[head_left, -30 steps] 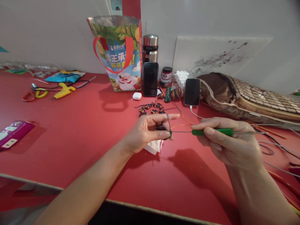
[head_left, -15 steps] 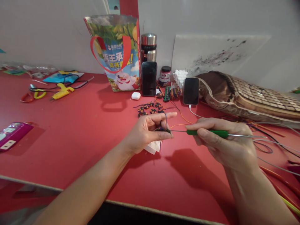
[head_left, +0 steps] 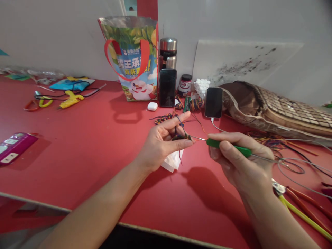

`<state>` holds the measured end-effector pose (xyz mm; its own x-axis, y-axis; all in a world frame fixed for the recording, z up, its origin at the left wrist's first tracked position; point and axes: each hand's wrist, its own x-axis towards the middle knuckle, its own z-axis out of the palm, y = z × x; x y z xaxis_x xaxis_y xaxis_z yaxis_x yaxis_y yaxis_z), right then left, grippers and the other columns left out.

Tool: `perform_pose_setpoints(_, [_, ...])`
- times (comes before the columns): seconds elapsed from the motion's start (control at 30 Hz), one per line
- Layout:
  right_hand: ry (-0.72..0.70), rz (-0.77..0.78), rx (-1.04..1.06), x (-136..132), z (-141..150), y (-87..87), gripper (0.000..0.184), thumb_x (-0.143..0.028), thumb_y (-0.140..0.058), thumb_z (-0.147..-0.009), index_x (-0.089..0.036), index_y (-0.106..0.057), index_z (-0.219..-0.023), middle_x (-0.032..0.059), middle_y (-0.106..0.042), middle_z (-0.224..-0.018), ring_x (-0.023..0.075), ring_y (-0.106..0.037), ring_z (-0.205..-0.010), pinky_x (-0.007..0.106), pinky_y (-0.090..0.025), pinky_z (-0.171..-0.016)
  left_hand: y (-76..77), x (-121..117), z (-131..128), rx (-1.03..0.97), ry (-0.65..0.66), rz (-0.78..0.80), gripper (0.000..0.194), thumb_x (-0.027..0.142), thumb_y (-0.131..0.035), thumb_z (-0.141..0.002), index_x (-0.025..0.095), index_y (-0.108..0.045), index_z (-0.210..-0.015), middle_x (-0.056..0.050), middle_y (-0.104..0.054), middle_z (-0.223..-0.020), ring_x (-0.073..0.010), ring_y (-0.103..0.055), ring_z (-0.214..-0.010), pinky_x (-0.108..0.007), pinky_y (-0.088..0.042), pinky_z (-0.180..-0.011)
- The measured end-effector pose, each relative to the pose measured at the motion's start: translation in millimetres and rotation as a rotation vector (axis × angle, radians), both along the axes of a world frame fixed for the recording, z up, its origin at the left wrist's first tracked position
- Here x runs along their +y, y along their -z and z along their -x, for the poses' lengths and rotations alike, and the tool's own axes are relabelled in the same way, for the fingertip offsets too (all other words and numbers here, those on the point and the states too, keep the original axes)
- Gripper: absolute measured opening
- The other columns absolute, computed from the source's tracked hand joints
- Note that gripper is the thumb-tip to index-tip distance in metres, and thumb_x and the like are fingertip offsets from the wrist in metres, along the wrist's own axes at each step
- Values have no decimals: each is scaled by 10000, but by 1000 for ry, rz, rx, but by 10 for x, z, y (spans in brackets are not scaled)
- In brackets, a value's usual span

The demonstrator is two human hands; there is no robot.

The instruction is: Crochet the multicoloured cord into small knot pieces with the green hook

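My left hand (head_left: pixel 166 140) pinches a small dark multicoloured crochet piece (head_left: pixel 182 137) between thumb and fingers. Its index finger is raised with dark yarn (head_left: pixel 178 120) looped round it, and a loose tail hangs below the thumb. My right hand (head_left: pixel 241 155) is closed round the green handle of a crochet hook (head_left: pixel 228 147). The hook's thin metal shaft reaches left to the crochet piece; its tip is hidden there. Beyond my left hand lie several small multicoloured crocheted pieces (head_left: pixel 163 119). Under the hand is a crumpled white paper (head_left: pixel 172 162).
A yarn ball (head_left: pixel 197 103), a phone (head_left: pixel 167 88), a charging phone (head_left: pixel 214 102) and a tall printed bag (head_left: pixel 135 62) stand behind. Pliers (head_left: pixel 298 204) lie right, beside cables. A yellow glue gun (head_left: pixel 71 99) and purple power strip (head_left: pixel 17 148) are left.
My left index finger has lifted, drawing up the yarn loop. The hook has tilted, its handle end lower, and my right hand has turned slightly. The view has shifted a little.
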<state>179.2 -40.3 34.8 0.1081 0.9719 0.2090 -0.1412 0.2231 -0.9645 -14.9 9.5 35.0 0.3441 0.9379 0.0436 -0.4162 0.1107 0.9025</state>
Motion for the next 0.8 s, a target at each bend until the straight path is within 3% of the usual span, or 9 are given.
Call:
perform_pose_setpoints(0.13, [-26,19,23,11,31,65,180,-430,-824,-911,-283,-853,-1010,38,-700,-700,174,-632,-629,274,-467,-490,-9,-1,-6,-5,-57,-19,633,159,-950,-679,301,-800,-1276,48,-680,-755,-113,-654,-792,-252,-503,-811])
perform_pose_setpoints(0.3, [-70,-52,50,55,58,137,160,-398,-824,-916,-295,-855,-1035,31,-709,-701,158,-625,-606,252,-452,-460,-3,-2,-8,-20,-82,7,553,160,-953,-670,288,-832,-1195,43,-679,-776,-114,-665,-780,-259,-525,-793])
perform_pose_setpoints(0.5, [-48,-101,24,68,49,111,150,-372,-833,-911,-299,-862,-1039,39,-735,-747,160,-643,-641,247,-476,-473,22,-5,-23,-104,-80,19,435,182,-934,-709,302,-858,-1120,13,-725,-857,-118,-659,-832,-255,-554,-809])
perform_pose_setpoints(0.8, [-73,-82,32,38,71,120,151,-355,-796,-946,-300,-856,-1074,38,-739,-755,149,-623,-616,262,-491,-503,48,-17,-53,-121,-130,9,480,138,-928,-692,305,-850,-1135,42,-656,-802,-98,-630,-802,-233,-542,-798])
